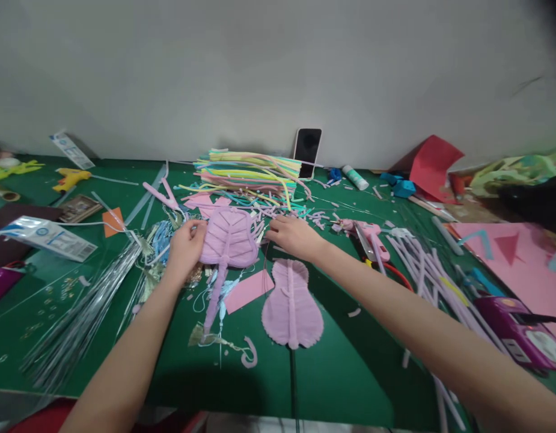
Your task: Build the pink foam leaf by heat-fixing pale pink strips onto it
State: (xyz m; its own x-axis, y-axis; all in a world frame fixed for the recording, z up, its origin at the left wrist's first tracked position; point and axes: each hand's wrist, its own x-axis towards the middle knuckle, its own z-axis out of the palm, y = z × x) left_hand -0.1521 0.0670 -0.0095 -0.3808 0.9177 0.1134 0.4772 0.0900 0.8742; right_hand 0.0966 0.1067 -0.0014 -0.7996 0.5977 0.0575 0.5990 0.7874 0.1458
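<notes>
My left hand (pixel 187 246) grips the left edge of a lilac fan (pixel 229 237) made of fuzzy pipe cleaners, with leaf-like ribs and a wrapped handle pointing toward me. A pale tassel (pixel 201 335) lies by the handle's end. My right hand (pixel 291 234) reaches into a heap of short pipe cleaner scraps (pixel 314 218), its fingers curled down together; what they pinch, if anything, is hidden. Just below that hand lies a second lilac piece (pixel 292 307), gourd-shaped with a central rib, on a thin dark stem. A pink card (pixel 249 291) rests between the two pieces.
Bundled coloured pipe cleaners (pixel 250 174) lie at the back beside a phone (pixel 308 147) leaning on the wall. To the right are a pink glue gun (pixel 363 231), pliers (pixel 390 270) and lilac stems (pixel 440 282). Silver strands (pixel 88 313) and a yellow glue gun (pixel 70 178) are left.
</notes>
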